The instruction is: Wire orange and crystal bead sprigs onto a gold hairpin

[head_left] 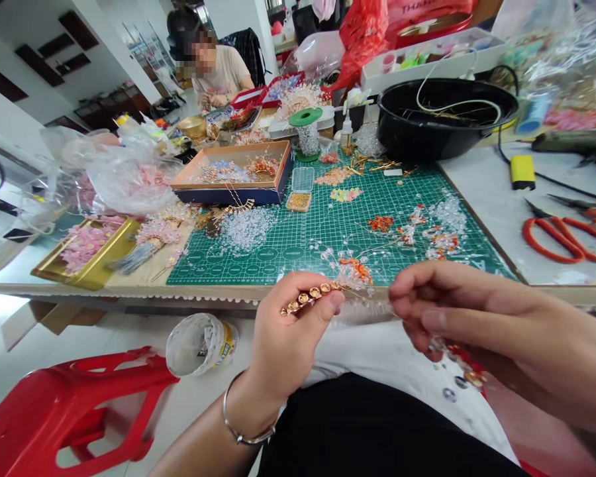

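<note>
My left hand [291, 331] is closed in a pinch on a gold hair-ornament strip [310, 296] with a row of round settings, held just off the table's front edge. My right hand [442, 305] is beside it, fingers curled and pinched around thin wire and clear beads [440, 344] trailing from the strip. Orange and clear bead flowers [356, 268] hang between the two hands. On the green cutting mat [298, 248] behind lie loose clear beads [246, 228], orange bead clusters [380, 223] and gold pins [372, 162].
A blue-sided box [238, 175] of ornaments, a gold tray [87, 262] of pink flowers, a black bowl [444, 116], red scissors [566, 235] and a green-topped bead spool [306, 132] crowd the table. A red stool [69, 411] and plastic jar [201, 344] stand at lower left. Another person [213, 66] sits far back.
</note>
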A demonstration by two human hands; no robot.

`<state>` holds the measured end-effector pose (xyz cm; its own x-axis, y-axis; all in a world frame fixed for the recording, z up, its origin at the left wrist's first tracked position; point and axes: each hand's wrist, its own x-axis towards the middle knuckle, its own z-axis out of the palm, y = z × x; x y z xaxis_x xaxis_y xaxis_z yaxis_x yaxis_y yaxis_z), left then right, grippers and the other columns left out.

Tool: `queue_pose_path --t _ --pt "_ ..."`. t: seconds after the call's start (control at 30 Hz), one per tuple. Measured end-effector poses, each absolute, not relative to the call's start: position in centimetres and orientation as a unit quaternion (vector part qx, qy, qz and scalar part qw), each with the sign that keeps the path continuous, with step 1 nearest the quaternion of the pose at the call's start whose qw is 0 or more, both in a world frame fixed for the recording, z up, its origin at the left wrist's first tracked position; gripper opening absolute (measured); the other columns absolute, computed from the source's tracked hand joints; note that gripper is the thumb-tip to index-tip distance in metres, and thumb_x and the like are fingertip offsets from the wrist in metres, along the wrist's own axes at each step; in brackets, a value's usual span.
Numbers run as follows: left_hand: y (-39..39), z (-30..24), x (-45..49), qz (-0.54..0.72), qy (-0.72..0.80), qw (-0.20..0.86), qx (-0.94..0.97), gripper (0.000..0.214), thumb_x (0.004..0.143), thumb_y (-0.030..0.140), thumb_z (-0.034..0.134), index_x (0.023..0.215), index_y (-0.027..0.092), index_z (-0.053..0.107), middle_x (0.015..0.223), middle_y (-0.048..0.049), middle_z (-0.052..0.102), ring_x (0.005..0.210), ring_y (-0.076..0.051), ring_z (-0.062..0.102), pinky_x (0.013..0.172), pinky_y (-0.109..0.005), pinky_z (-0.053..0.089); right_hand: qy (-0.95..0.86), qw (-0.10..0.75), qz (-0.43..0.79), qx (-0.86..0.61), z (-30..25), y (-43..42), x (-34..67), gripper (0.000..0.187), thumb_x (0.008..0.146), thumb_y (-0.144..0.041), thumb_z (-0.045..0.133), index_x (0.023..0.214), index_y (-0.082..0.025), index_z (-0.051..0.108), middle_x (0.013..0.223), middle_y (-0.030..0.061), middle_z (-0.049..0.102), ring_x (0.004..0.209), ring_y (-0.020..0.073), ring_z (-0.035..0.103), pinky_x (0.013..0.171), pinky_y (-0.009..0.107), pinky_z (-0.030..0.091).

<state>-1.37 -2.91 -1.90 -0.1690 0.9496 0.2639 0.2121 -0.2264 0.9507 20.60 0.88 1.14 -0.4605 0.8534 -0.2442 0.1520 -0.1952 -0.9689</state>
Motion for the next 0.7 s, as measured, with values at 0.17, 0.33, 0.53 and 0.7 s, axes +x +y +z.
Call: queue_pose_path --t 0.17,0.33,0.53,0.7 --pt "-3.0 -1.6 -1.8 0.544 0.513 0.241 0.619 0.008 0.090 0.020 0.076 0.094 0.025 0.070 0.083 0.0036 0.072 0.075 -0.012 0.068 0.067 -0.024 0.053 -0.408 0.226 0.773 -0.430 1.4 1.1 19.7 0.037 0.080 -0.053 0.079 0.100 -0.023 0.070 0.075 0.0021 0.067 0.065 0.0133 0.055 0.055 0.022 0.044" --pt "-3.1 -1.5 -1.8 0.530 0.481 0.159 0.680 0.012 0.091 0.014 0.074 0.097 0.023 0.069 0.087 0.0028 0.073 0.077 -0.012 0.066 0.069 -0.024 0.052 -0.417 0.195 0.785 -0.414 0.1 0.8 19.5 0.040 0.085 -0.059 0.072 0.094 -0.021 0.072 0.081 0.0034 0.067 0.072 0.0157 0.057 0.061 0.026 0.047" --pt "-3.1 -1.8 -1.5 0.532 0.471 0.147 0.688 0.012 0.090 0.013 0.073 0.097 0.022 0.068 0.085 0.0024 0.073 0.075 -0.012 0.066 0.068 -0.024 0.053 -0.436 0.222 0.793 -0.364 -0.5 0.0 19.2 0.040 0.090 -0.057 0.068 0.074 -0.020 0.069 0.072 0.0021 0.065 0.066 0.0131 0.053 0.060 0.025 0.044" --pt "-3.2 -2.1 -1.4 0.543 0.495 0.161 0.659 0.011 0.090 0.015 0.074 0.096 0.023 0.070 0.083 0.0033 0.072 0.074 -0.011 0.067 0.067 -0.023 0.053 -0.563 0.356 0.604 -0.438 -0.9 -1.8 19.4 0.035 0.096 -0.054 0.061 0.081 -0.026 0.074 0.082 0.0018 0.072 0.077 0.0159 0.066 0.068 0.024 0.052"
